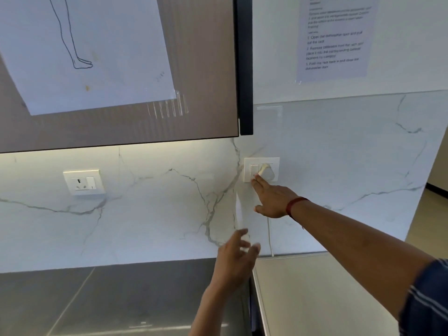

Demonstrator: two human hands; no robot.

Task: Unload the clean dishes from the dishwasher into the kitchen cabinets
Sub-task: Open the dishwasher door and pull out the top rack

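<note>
Right hand (272,201) lays straight fingers on the white wall switch plate (252,166), centre right; left hand (236,261) hovers below, fingers loosely spread.

Kitchen: marble backsplash (169,202), overhead cabinet (206,69)

Veined marble wall (157,214) with a white socket (83,182) at left. Well to its right, a switch plate (275,163) with a white plug (265,169) in it, cord (269,231) hanging below. Higher up, a printed sheet (335,37) stuck to the wall.
</note>
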